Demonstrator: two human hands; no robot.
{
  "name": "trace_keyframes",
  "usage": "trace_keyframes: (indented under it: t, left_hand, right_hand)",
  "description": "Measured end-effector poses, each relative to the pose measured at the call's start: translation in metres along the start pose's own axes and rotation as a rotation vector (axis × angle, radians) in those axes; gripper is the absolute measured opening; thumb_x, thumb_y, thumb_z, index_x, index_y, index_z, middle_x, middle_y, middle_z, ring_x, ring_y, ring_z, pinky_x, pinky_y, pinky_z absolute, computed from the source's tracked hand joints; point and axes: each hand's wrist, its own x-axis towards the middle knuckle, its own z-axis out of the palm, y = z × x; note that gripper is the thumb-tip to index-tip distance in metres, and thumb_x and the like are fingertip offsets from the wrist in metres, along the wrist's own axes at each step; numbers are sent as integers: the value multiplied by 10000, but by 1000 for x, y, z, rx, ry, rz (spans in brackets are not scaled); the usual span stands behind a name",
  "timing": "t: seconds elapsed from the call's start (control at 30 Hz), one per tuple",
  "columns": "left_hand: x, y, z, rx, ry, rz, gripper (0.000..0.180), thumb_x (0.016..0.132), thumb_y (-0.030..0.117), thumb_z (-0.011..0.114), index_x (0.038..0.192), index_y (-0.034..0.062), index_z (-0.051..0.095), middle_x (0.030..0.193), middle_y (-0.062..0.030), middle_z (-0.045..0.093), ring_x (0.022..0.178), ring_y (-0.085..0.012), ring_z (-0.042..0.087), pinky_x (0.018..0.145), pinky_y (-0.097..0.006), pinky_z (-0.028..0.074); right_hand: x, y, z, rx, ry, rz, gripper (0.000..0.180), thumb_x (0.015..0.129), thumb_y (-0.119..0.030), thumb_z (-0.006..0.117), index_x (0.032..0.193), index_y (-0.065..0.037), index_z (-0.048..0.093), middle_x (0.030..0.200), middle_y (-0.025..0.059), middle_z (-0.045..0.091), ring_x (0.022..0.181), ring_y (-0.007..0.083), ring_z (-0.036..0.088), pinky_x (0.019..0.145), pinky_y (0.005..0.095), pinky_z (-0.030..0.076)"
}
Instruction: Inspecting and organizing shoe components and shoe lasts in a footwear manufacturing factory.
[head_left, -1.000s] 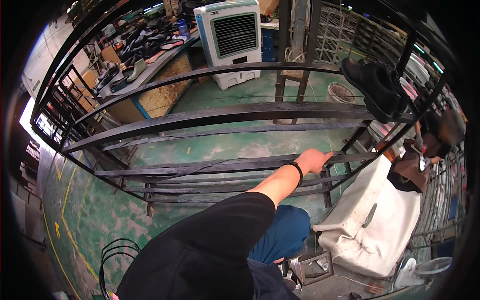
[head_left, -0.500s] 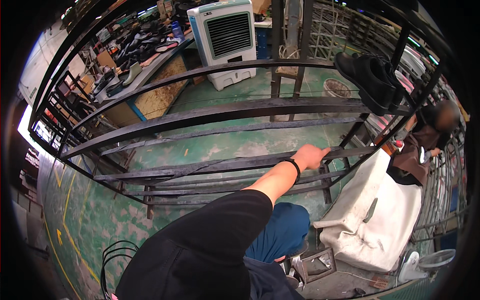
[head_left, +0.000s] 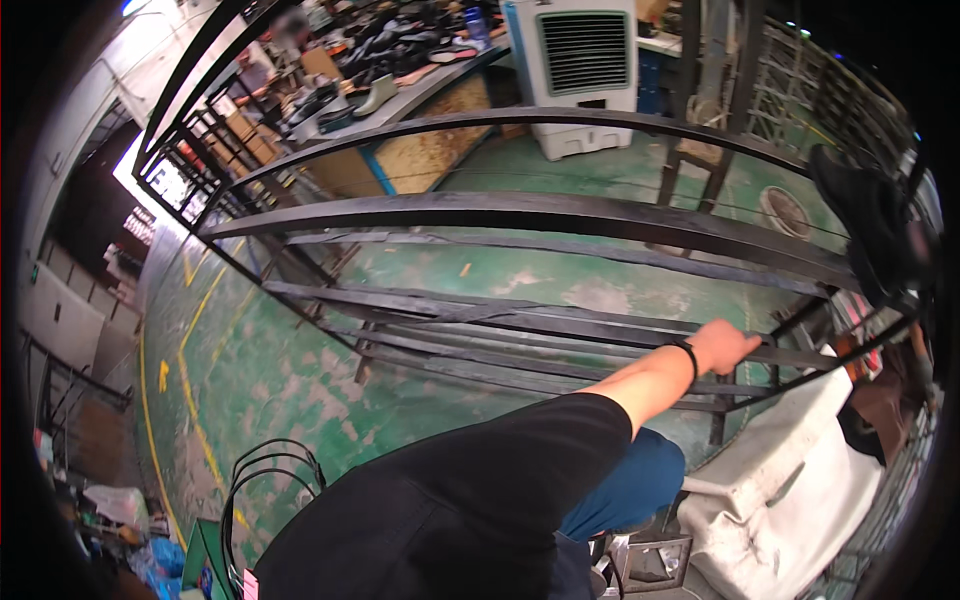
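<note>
My left hand (head_left: 725, 345) is closed around a thin dark bar (head_left: 560, 345) of a black metal rack, near its right end. A black band sits on that wrist and a black short sleeve (head_left: 470, 500) covers the upper arm. My knee in blue trousers (head_left: 625, 490) shows just below the forearm. The rack (head_left: 520, 215) is made of long curved flat bars stacked in levels, with the floor visible through them. My right hand is out of the picture.
Black shoes (head_left: 870, 230) sit on the rack's right end. A white sack-like cover (head_left: 790, 490) lies at lower right beside a small metal box (head_left: 655, 560). A white air cooler (head_left: 585, 70) and a workbench with shoes (head_left: 400, 80) stand behind. Black cable loops (head_left: 270, 475) lie on the green floor.
My left hand has kept its hold on the same bar. The view has swung slightly, so the rack and the cooler sit a little further right.
</note>
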Motion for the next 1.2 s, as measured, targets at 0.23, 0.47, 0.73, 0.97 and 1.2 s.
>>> trace_keyframes:
  t: [0.23, 0.47, 0.73, 0.97, 1.2]
  left_hand:
    - [10, 5, 8, 17, -53, 18, 691, 786, 161, 621, 1448, 89, 438, 789, -117, 694, 758, -332, 680, 642, -447, 515]
    - [10, 3, 10, 11, -72, 42, 704, 789, 154, 612, 1461, 67, 420, 824, -121, 699, 743, -320, 680, 633, -427, 513]
    - [14, 6, 6, 20, -111, 44, 730, 786, 150, 610, 1481, 78, 398, 815, -107, 699, 742, -314, 679, 633, -426, 511]
    - [12, 8, 5, 4, -108, 13, 739, 796, 154, 609, 1496, 106, 377, 815, -104, 689, 761, -320, 673, 650, -438, 522]
    - [10, 6, 4, 41, -111, 2, 716, 814, 159, 590, 1494, 109, 371, 840, -110, 692, 779, -319, 676, 656, -439, 528]
  right_hand:
    - [49, -16, -26, -142, -108, 17, 456, 970, -395, 587, 1258, -44, 627, 1176, 244, 658, 1108, 363, 629, 939, 408, 483]
    - [51, -26, -23, -202, -137, 94, 456, 965, -401, 593, 1233, -35, 639, 1141, 247, 669, 1073, 367, 643, 912, 415, 494]
    - [37, -11, -10, -255, -167, 196, 458, 959, -408, 599, 1204, -24, 653, 1102, 249, 681, 1032, 371, 659, 881, 423, 506]
    - [16, 18, 18, -257, -206, 295, 462, 954, -414, 605, 1178, -14, 665, 1067, 252, 692, 997, 375, 673, 853, 430, 517]
    - [27, 60, 25, -251, -201, 181, 479, 924, -442, 643, 1052, 17, 697, 879, 234, 710, 829, 368, 693, 739, 456, 520]
